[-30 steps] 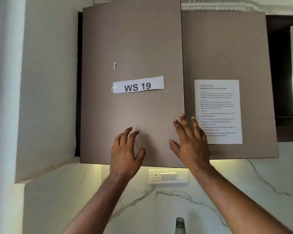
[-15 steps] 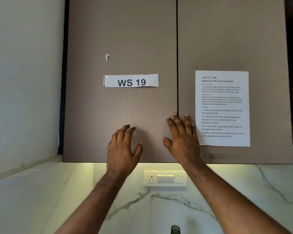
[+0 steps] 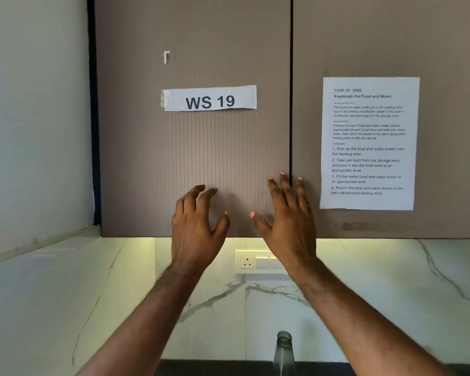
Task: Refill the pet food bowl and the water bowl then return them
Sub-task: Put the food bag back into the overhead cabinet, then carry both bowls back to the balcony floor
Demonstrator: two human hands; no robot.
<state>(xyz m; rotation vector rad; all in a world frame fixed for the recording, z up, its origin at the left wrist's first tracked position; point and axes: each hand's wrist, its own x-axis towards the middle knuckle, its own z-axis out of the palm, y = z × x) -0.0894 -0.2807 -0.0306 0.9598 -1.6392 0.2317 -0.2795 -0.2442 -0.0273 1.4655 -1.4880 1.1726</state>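
No bowl or pet food is in view. I face a brown wall cabinet with two shut doors. My left hand [image 3: 198, 226] is raised in front of the left door [image 3: 190, 147], fingers loosely bent, holding nothing. My right hand [image 3: 289, 215] is spread with straight fingers over the seam between the left door and the right door [image 3: 445, 50], its fingertips on or just off the surface.
A "WS 19" label [image 3: 209, 99] is taped to the left door and a printed task sheet [image 3: 368, 143] to the right one. Below are a marble backsplash [image 3: 391, 294], a socket and switch panel [image 3: 258, 263] and a glass bottle neck [image 3: 284, 348]. A white wall [image 3: 33, 118] stands at left.
The left cabinet door has swung shut and now lies flush with the right one. Both hands stay raised low on the doors, and the view has come closer.
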